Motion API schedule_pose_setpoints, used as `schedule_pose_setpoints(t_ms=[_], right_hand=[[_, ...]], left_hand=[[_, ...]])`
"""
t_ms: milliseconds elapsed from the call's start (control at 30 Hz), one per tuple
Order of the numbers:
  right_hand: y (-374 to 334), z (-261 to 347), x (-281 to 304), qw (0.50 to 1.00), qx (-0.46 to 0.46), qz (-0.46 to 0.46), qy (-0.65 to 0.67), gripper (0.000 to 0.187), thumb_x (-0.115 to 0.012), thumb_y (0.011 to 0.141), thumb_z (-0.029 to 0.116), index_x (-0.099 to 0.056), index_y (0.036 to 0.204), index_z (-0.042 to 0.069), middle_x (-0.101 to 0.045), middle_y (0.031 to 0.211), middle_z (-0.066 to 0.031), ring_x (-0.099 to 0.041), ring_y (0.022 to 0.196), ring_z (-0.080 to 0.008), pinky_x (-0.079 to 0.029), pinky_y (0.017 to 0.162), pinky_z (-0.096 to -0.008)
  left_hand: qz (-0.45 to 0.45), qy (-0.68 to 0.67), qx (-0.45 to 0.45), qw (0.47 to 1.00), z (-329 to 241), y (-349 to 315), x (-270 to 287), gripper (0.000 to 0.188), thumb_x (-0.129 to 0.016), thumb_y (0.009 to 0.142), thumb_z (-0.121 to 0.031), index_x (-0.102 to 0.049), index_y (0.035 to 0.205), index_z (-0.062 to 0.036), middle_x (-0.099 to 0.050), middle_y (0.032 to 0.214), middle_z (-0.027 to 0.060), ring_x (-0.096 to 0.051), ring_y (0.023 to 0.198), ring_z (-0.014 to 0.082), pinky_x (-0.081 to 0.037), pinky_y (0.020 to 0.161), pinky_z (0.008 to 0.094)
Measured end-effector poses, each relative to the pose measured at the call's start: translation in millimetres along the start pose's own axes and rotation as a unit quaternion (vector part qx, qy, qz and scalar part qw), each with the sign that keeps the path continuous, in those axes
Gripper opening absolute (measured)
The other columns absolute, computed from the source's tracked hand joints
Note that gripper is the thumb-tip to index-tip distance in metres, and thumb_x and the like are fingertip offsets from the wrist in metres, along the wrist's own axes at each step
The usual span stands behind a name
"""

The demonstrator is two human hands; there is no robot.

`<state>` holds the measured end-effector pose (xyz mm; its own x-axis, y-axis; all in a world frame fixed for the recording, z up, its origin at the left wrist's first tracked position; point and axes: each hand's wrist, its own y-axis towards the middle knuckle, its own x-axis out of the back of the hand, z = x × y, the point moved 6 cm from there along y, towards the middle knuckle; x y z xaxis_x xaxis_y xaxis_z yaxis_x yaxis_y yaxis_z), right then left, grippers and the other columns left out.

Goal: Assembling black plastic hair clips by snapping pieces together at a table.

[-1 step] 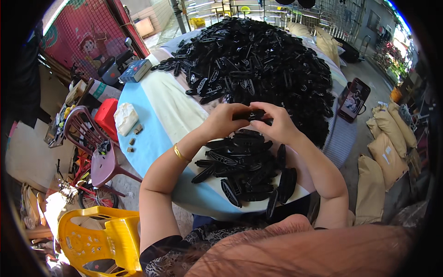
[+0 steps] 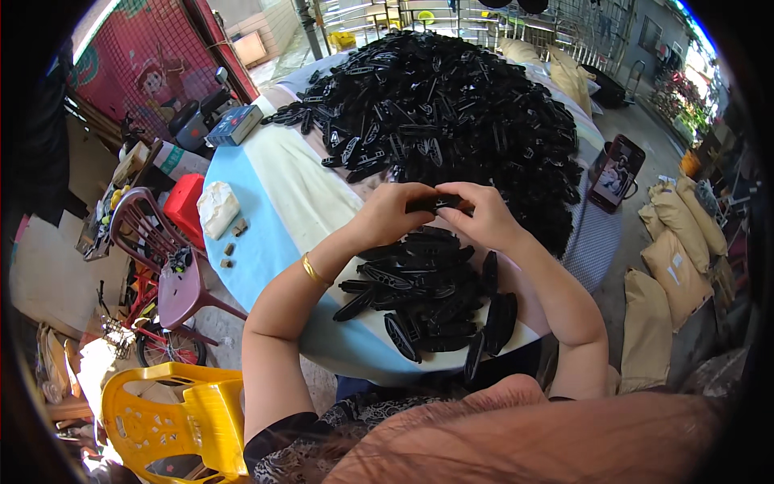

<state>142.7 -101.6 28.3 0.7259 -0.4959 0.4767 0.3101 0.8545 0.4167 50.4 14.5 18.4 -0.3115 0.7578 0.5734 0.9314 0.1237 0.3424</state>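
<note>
My left hand (image 2: 390,214) and my right hand (image 2: 488,218) meet above the table, fingers closed on the two ends of a long, dark plastic piece (image 2: 436,202). Fingers cover much of it, so its exact kind is unclear. Below my hands lies a small heap of similar black, pointed-oval plastic pieces (image 2: 427,282), several with pale line patterns. Beyond my fingers rises a far larger pile of black pieces (image 2: 435,113), spread over the back of the table.
A striped cloth covers the round table (image 2: 278,189). At its left are a crumpled white bag (image 2: 218,210), small brown bits (image 2: 228,249) and a blue box (image 2: 235,125). A phone (image 2: 617,173) stands at the right edge. A yellow chair (image 2: 173,415) and brown sacks (image 2: 647,331) flank me.
The view shifts very slightly. My fingers move a little on the held plastic piece, which stays between both hands; the heaps look the same.
</note>
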Motion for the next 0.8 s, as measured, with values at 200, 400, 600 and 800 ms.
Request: schedule_pose_setpoints(t_ms=[200, 400, 600, 800], right_hand=[[-3, 19, 5, 0.978, 0.152, -0.044, -0.138, 0.027, -0.069, 0.073, 0.006, -0.063, 0.099, 0.001, -0.065, 0.091, -0.0153, -0.064, 0.078, -0.0297, -0.052, 0.068, -0.0321], [8, -25, 24, 0.970, -0.096, 0.040, 0.218, 0.026, -0.062, 0.087, 0.015, -0.062, 0.105, -0.004, -0.066, 0.089, -0.0099, -0.063, 0.077, -0.0152, -0.051, 0.074, -0.0241], [10, -47, 40, 0.980, -0.051, 0.005, -0.191, 0.016, -0.066, 0.078, 0.013, -0.069, 0.092, 0.005, -0.066, 0.084, -0.0093, -0.063, 0.073, -0.0194, -0.050, 0.065, -0.0299], [6, -59, 16, 0.925, -0.017, 0.046, -0.377, 0.017, -0.056, 0.083, 0.021, -0.069, 0.087, 0.010, -0.064, 0.081, -0.0096, -0.062, 0.079, -0.0286, -0.050, 0.070, -0.0386]], left_hand=[[-0.036, 0.107, 0.009, 0.994, -32, -4, 1, 0.033, -0.067, 0.075, -0.005, -0.061, 0.107, -0.0007, -0.066, 0.093, 0.0158, -0.065, 0.083, 0.0239, -0.051, 0.072, 0.0304], [0.140, 0.021, -0.001, 0.990, -30, -3, -10, 0.037, -0.069, 0.077, -0.011, -0.060, 0.111, -0.0001, -0.064, 0.101, 0.0127, -0.062, 0.089, 0.0199, -0.049, 0.079, 0.0304], [0.197, -0.099, 0.001, 0.975, -12, 4, -22, 0.027, -0.063, 0.085, -0.022, -0.064, 0.103, -0.0013, -0.064, 0.100, 0.0102, -0.060, 0.093, 0.0224, -0.046, 0.082, 0.0318], [0.074, 0.169, -0.155, 0.971, 12, 29, -42, 0.041, -0.067, 0.068, -0.004, -0.063, 0.108, -0.0085, -0.058, 0.109, 0.0099, -0.051, 0.103, 0.0310, -0.043, 0.090, 0.0372]])
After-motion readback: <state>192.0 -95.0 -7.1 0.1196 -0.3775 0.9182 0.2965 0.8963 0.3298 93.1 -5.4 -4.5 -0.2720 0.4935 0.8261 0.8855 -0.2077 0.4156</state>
